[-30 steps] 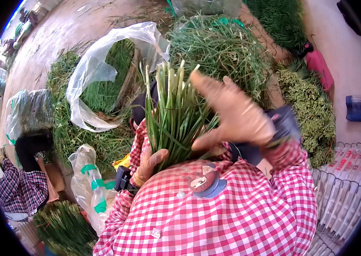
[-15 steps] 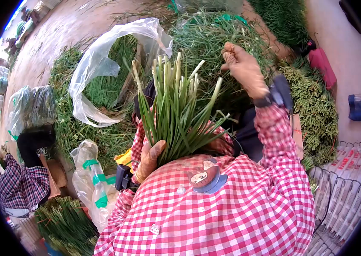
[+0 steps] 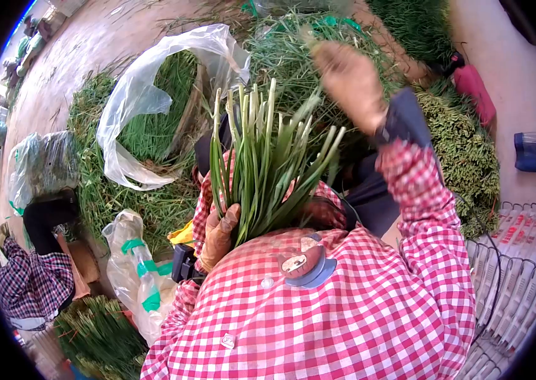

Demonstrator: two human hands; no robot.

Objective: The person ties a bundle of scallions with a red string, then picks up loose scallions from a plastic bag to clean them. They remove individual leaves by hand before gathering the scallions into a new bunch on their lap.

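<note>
My left hand (image 3: 220,235), in a thin brownish glove, is wrapped round the lower left side of a bunch of chive-like green stalks (image 3: 268,171). The bunch fans upward in front of my chest, pale cut ends at the top. Above it and to the right is my right hand (image 3: 351,81), raised over a heap of loose green leaves (image 3: 287,50). Motion smears its fingers, so I cannot make out their grip or anything in them. A blurred stalk leans out of the bunch below that hand.
A clear plastic bag (image 3: 113,136) lies open on the leaf litter. Taped plastic (image 3: 141,272) sits at lower left. Stacked bundles (image 3: 461,152) stand at right, beside grey crates (image 3: 521,253). Another person in a checked shirt (image 3: 34,282) is at far left.
My right hand has swung up and left, becoming blurred. The stalks have shifted, some ends now spread differently. My left hand keeps its hold with a slight shift.
</note>
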